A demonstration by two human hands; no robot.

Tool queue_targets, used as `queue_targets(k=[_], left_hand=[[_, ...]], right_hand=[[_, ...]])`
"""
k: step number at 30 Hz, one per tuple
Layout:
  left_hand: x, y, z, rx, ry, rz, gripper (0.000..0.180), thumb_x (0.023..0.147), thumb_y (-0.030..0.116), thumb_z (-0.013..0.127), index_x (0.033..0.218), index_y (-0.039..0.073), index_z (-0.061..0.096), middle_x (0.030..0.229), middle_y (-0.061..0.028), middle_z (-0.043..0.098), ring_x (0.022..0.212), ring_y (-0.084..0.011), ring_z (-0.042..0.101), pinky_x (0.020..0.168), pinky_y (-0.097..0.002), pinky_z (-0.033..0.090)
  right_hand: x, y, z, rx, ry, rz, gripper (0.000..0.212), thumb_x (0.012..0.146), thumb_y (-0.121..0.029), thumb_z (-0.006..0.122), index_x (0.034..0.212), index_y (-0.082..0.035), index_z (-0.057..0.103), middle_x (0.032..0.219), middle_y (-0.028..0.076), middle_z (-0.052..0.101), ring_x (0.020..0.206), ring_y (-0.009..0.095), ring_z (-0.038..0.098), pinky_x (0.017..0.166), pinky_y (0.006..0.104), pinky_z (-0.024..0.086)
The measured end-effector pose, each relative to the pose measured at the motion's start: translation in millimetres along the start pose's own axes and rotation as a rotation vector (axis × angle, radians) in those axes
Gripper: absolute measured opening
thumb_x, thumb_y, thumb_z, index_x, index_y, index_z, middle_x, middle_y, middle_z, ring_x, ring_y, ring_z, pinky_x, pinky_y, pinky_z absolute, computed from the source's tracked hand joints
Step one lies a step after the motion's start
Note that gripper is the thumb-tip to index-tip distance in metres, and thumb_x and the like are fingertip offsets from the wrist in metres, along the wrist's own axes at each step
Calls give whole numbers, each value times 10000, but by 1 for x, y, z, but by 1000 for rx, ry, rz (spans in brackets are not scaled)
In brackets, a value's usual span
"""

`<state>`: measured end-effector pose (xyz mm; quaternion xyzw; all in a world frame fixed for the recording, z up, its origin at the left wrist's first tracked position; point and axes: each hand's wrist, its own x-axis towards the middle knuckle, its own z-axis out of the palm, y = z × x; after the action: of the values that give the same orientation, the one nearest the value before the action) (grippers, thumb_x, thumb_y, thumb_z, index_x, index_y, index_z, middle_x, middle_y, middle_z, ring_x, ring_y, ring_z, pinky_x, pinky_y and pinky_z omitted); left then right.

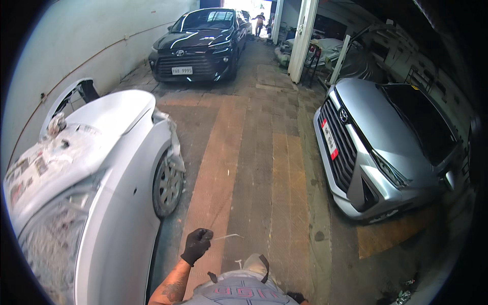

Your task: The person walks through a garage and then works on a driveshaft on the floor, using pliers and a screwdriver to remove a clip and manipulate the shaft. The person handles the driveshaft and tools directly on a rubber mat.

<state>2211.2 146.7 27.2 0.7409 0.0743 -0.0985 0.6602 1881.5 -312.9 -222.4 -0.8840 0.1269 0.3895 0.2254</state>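
Shirt (231, 295), grey with pink print: ours, nearest. Right hand: perhaps the dark shape (296, 297) beside the shirt; too little shows for us to tell how far open it is or whether it holds anything.

Left hand (197, 246), black-gloved: fingers curled nearly closed, pinching one end of a strip (229, 237).

Strip, one, thin, pale, bent at its free tip: held above the floor (254, 193), nearer its left edge than its right. Material unclear to us; we judge it light and pliant, easily kinked, with a little slip possible through the glove. Best hold: a finger pinch near the end, the middle left unsqueezed.

White car (129, 173): along the floor's left edge, windscreen masked with paper sheets (38, 165), front wheel (169, 188) toward us. Silver car (373, 114): at the right edge, grille facing inward.

Pale panel (63, 96): upright beyond the white car, near the wall (91, 46). White post (303, 40): beyond the silver car. Dark car (198, 40): toward the floor's far left corner. Another person (260, 23): at the bright far end.
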Motion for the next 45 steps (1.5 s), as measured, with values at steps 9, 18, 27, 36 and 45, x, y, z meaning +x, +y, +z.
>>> queue_targets(k=[9, 18, 27, 36, 45], left_hand=[[303, 53, 98, -4, -47, -52, 219, 967, 244, 702, 962, 26, 714, 714, 0, 635, 623, -83, 590, 572, -273, 477], [545, 137, 135, -94, 115, -84, 166, 971, 206, 706, 976, 40, 720, 712, 18, 629, 573, -70, 539, 532, -259, 438], [861, 248, 166, 132, 132, 3, 191, 970, 217, 704, 934, 29, 701, 670, 28, 593, 565, -84, 549, 537, -278, 467], [1166, 352, 227, -51, 105, 6, 276, 985, 299, 712, 905, 39, 668, 669, -2, 601, 552, -88, 559, 511, -268, 458], [1388, 410, 309, -103, 58, -44, 210, 981, 229, 716, 950, 25, 682, 709, 0, 613, 564, -88, 556, 508, -264, 451]], right_hand=[[232, -4, -194, -106, -32, 48, 400, 984, -339, 509, 1256, -103, 680, 1152, 131, 741, 1060, 327, 710, 910, 449, 552], [513, -164, -712, 1134, 469, -11, 213, 928, -198, 664, 1044, -27, 715, 840, 95, 693, 698, 228, 681, 648, 382, 560], [682, -149, -749, 158, 239, -93, 196, 943, -242, 621, 998, -68, 694, 868, 68, 722, 788, 198, 712, 707, 388, 566], [805, -209, -855, 70, -4, 126, 325, 938, -372, 591, 1092, -100, 678, 983, 99, 740, 911, 243, 719, 800, 437, 555], [1085, -267, -1236, 267, 385, -222, 188, 976, -211, 565, 929, -64, 672, 737, 82, 669, 662, 212, 676, 625, 370, 573]])
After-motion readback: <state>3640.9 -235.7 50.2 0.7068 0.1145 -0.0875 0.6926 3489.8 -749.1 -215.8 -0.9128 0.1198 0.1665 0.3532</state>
